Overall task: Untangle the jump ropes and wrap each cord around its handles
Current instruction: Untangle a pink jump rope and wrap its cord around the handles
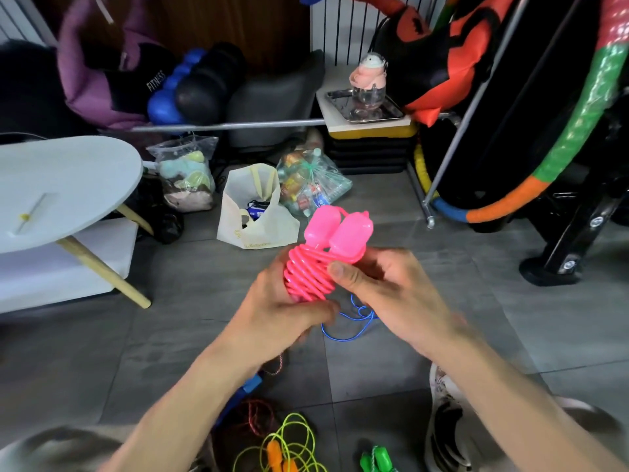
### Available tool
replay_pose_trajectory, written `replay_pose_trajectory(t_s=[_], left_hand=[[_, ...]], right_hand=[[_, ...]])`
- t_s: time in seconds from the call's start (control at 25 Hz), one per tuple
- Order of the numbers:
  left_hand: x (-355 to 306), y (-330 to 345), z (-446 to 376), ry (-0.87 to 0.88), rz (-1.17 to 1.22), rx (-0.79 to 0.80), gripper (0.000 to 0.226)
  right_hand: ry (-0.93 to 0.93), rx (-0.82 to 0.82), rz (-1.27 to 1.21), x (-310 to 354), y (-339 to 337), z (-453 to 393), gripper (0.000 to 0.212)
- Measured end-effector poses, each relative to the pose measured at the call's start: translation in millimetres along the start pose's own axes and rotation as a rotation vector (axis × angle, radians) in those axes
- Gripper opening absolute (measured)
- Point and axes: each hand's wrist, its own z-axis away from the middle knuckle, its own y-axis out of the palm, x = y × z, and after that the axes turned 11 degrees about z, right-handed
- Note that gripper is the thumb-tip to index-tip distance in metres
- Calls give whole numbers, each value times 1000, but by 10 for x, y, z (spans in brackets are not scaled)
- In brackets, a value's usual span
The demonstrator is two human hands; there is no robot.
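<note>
**Head view: pink rope held in both hands**

Head camera shows both hands up over the grey tile floor (425, 335). The left hand (282, 311) curls round the bright pink plastic jump rope (315, 264), its cord coiled round both handles. The right hand (388, 284) pinches the coils with its thumb. A thin blue cord (350, 327) lies on the floor below.

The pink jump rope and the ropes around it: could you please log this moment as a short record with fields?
held item: pink jump rope, cord coiled around its two handles set side by side
left hand: grips the lower coils
right hand: holds the coils, thumb pressed on them
floor, loose: blue cord, yellow-green cord with orange handles, green handles, red-and-white cord
progress: pink rope nearly wrapped; others not yet
</note>
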Motion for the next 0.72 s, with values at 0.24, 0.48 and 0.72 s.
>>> replay_pose_trajectory(t_s=[0.24,0.48,0.72], left_hand=[[142,192,47,222,-789,-300,72],[29,89,81,252,-402,81,81],[-65,-4,123,-34,333,403,84]], right_hand=[[424,97,-425,32,83,0,30],[239,85,-432,-29,22,3,48],[0,254,-402,-10,-39,-8,67]])
